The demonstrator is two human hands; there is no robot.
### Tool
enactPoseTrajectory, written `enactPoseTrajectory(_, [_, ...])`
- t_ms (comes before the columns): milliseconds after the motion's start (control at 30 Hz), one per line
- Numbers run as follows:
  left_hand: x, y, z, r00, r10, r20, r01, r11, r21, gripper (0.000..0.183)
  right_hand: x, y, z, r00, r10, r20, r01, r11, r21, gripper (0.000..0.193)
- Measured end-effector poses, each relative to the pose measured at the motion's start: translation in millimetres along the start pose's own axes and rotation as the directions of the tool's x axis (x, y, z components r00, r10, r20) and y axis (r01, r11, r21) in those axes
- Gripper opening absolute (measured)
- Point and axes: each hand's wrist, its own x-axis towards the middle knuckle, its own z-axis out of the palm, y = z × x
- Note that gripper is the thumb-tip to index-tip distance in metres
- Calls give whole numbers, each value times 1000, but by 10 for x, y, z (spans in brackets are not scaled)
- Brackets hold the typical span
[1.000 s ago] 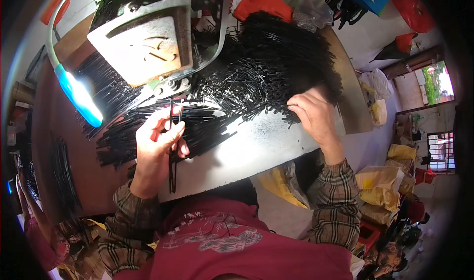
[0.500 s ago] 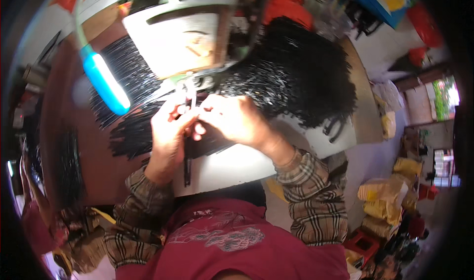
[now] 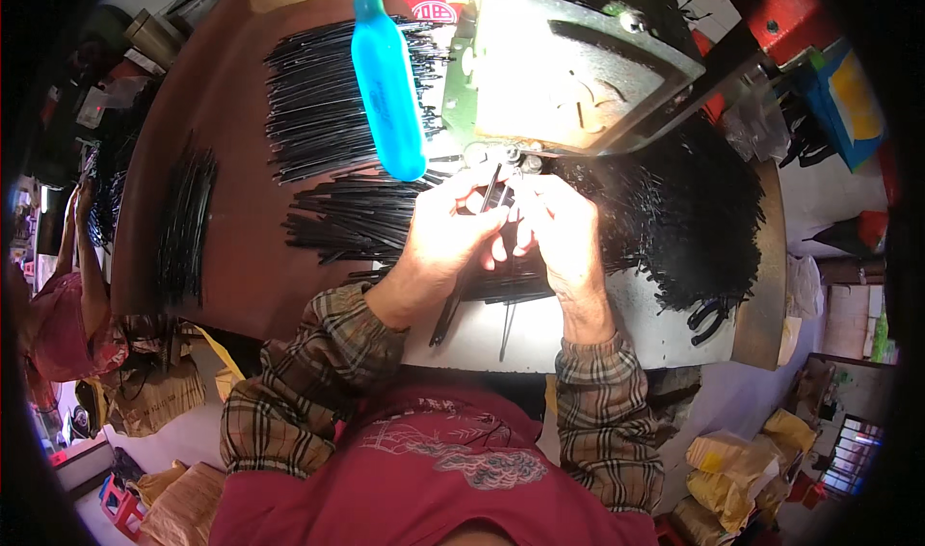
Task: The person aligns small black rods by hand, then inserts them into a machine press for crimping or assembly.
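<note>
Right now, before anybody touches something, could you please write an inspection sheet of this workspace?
Surface: brown tabletop with a white section near the person.
Job's things: black strips in hand; strip bundle at left, dark heap at right, machine just beyond the hands.
Clutter: clear plastic bag, upper right.
Hands: left hand holds strips; right hand is close beside it, grip unclear.
Cables: nothing seen.
Surroundings: blue lamp overhead; another person at left; yellow sacks, lower right.
</note>
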Motion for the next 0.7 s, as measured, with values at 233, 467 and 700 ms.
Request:
enactPoseTrajectory(233, [21,-33,-16,999,40,-25,-41,999,-30,37,-16,48,44,997,-71,-12,71,997,22,13])
enactPoseTrajectory(467, [-4,-10,19,999,46,-29,-46,999,-17,31,11,127,63,993,-117,2,117,993,9,10])
enactPoseTrajectory(700, [14,78,45,996,57,-66,-46,987,152,23,94,186,44,974,-220,51,218,975,41,10])
